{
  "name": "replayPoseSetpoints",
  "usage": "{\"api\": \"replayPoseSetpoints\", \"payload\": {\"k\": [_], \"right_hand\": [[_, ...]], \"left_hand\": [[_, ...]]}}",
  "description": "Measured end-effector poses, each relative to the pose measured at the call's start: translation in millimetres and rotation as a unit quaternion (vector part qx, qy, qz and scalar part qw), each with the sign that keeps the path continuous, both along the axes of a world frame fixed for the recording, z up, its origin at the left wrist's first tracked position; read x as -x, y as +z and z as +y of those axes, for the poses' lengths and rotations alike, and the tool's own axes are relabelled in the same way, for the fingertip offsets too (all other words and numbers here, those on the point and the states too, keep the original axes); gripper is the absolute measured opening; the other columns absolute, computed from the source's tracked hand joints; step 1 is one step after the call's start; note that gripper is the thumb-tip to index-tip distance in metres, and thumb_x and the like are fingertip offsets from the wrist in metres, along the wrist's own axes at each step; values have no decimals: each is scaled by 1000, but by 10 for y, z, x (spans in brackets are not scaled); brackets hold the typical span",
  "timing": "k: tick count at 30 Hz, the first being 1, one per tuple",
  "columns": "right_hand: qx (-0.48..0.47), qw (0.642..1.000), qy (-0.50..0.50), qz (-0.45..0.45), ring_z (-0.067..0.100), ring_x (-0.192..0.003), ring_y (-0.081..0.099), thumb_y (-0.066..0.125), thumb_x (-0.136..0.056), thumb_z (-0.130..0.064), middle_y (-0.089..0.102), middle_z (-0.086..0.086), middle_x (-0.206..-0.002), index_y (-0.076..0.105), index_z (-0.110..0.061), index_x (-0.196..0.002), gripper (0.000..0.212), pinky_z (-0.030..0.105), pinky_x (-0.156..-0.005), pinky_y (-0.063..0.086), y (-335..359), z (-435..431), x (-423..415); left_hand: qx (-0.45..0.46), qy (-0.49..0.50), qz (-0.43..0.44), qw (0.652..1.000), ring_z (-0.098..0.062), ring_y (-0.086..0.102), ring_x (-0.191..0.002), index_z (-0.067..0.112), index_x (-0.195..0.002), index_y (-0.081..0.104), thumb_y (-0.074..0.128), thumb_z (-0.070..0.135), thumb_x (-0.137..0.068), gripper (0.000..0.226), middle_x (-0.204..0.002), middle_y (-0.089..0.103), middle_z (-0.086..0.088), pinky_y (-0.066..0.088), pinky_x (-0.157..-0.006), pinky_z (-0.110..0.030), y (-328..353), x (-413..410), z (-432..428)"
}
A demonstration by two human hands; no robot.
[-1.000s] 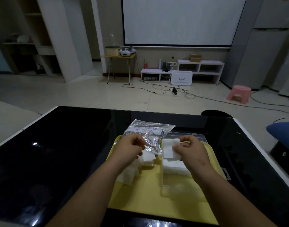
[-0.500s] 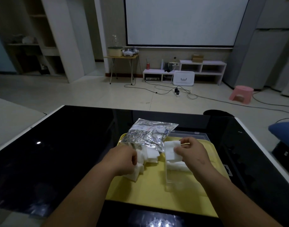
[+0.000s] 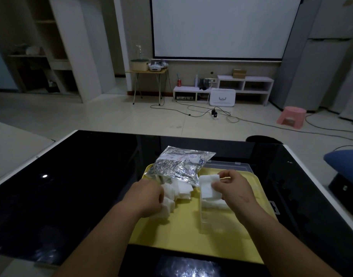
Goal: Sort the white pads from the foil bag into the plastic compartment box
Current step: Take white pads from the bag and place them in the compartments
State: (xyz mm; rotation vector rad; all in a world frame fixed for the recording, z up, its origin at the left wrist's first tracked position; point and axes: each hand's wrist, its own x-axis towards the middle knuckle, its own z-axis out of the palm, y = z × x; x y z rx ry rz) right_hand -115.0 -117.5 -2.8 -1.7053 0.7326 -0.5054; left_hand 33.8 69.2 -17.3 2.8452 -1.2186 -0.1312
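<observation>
Your right hand [image 3: 236, 191] pinches one white pad [image 3: 208, 186] by its right edge, thumb and fingers curled on it. It holds the pad upright just above the far end of the clear compartment box [image 3: 209, 222]. The box lies on the yellow tray [image 3: 171, 234], which sits on the black desk [image 3: 71, 186]. A few stacked pads [image 3: 213, 204] lie in the box's far part, directly beneath the one you hold. Your left hand [image 3: 149, 196] is curled onto the loose pads [image 3: 171, 198] heaped at the mouth of the foil bag [image 3: 179, 166]. In this dim light I'd say it grasps at least one, though I cannot tell how many.

The step in hand looks like seating the held pad. Tip it flat before lowering, so it lands square on the stack rather than folding against the box wall. The pads look soft and light, so a gentle pinch should be enough. Let go only once the pad rests on the others. The box walls are clear and hard to see here, so guide by the stack, not the rim. With the left hand, peel a single pad off the heap, as they may cling together.
</observation>
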Motion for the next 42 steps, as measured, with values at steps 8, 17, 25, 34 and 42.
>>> {"api": "replayPoseSetpoints", "payload": {"k": [8,17,25,34,42], "right_hand": [[-38,999,-19,-20,29,-80,69,67,-82,-2,69,13,-93,57,-14,-99,22,36,-65,54,-16,-118,-6],[-99,991,49,-72,22,-75,68,65,-86,2,73,11,-82,73,-3,-96,14,29,-67,55,-31,-160,21],[-124,988,64,-64,24,-84,73,63,-88,1,74,13,-94,71,-5,-102,17,29,-68,57,-64,-223,17],[-127,991,28,-16,27,-90,70,66,-88,-5,71,14,-101,66,-8,-104,15,38,-76,57,-90,-381,51],[-86,996,12,-4,29,-92,68,70,-86,-11,71,15,-100,65,-4,-98,15,39,-76,56,-72,-507,106]], "left_hand": [[308,97,263,909,-15,56,-64,7,-77,65,79,9,-73,15,-69,62,1,47,-61,-31,129,6,-157],[425,136,370,815,-20,55,-48,10,-84,58,71,-2,-81,18,-61,63,-9,50,-53,-30,53,174,-511],[425,105,394,808,-16,55,-56,13,-92,64,74,9,-83,13,-69,65,-3,40,-43,-19,33,295,-719],[424,101,469,768,-14,58,-54,9,-92,64,69,0,-84,13,-68,63,-7,47,-52,-27,-69,350,-972],[439,88,502,740,-16,59,-54,4,-93,62,59,-9,-87,14,-65,61,-11,51,-55,-28,-71,418,-1113]]}}
